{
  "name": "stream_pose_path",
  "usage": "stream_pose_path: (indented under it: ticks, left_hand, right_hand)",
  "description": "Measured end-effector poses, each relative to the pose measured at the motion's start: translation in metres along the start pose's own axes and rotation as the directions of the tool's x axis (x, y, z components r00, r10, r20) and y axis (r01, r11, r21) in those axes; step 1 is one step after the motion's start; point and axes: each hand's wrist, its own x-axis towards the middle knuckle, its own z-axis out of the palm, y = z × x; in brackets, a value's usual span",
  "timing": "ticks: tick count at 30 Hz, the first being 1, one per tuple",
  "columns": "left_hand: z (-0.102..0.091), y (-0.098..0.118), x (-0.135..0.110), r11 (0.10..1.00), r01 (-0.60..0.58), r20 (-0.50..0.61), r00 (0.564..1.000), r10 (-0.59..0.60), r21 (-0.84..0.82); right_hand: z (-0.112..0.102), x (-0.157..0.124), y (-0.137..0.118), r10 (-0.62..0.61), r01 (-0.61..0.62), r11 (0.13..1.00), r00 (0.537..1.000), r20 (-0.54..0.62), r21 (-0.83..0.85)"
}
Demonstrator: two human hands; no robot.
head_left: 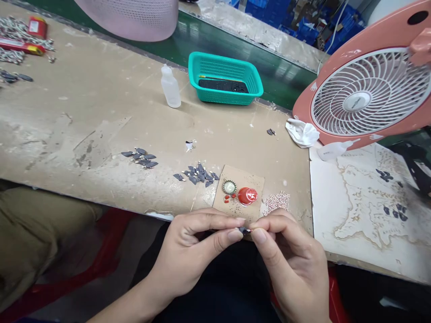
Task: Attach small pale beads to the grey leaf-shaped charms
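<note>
Head view, small dark piece [243, 230] being pinched between closed left hand [191, 251] and closed right hand [289, 264], cardboard square [251, 179] being seen just far of both.

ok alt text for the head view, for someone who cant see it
The left hand and right hand pinch a tiny dark piece above a cardboard square holding a bottle cap and red cap. Dark leaf-shaped pieces lie on the workbench, near a teal basket.
</note>
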Motion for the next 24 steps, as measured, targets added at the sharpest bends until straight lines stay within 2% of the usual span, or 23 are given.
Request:
stream_pose_path:
  ticks: [24]
  left_hand:
    - [0.0069, 0.0019, -0.0041, 0.996, -0.077, -0.011, 0.997, 0.078, 0.049]
  right_hand:
    - [-0.0046, -0.0044, 0.0052, -0.052, 0.051, 0.999, 0.999, 0.012, 0.017]
